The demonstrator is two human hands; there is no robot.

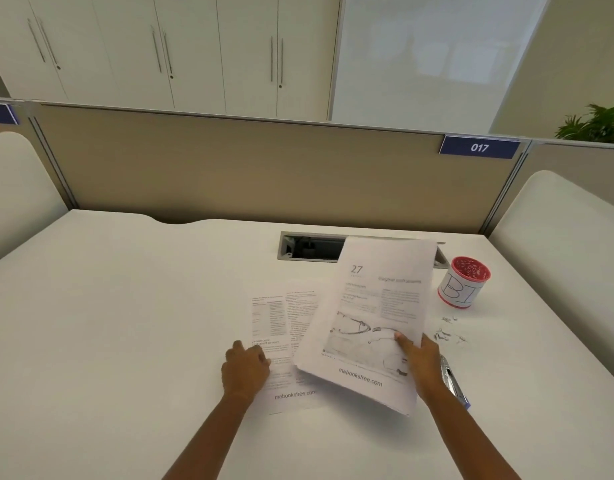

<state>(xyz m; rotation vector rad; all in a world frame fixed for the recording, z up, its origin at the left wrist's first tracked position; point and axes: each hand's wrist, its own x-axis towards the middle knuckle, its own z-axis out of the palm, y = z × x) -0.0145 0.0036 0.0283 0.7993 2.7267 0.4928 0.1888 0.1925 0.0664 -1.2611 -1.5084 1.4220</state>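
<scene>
Right grip [419,358] pinches a raised sheaf [378,299] at its near edge; left grip [245,368] rests loose on a sheet [271,313] flat on the desk [125,306].

Desk [125,306]: white top, spread beneath the grip [419,356].
Cable well [309,249]: recessed just beyond the grip.
Partition [229,168]: beige panel, raised farther beyond.
Number plate [479,147]: blue, marked "017", fixed above and right of the grip.
Cabinets [194,46]: white doors, bar handles, ranged far beyond, leftward.
Glass panel [419,57]: frosted, evenly lit, directly beyond.
Plant [599,123]: seen far right.
</scene>
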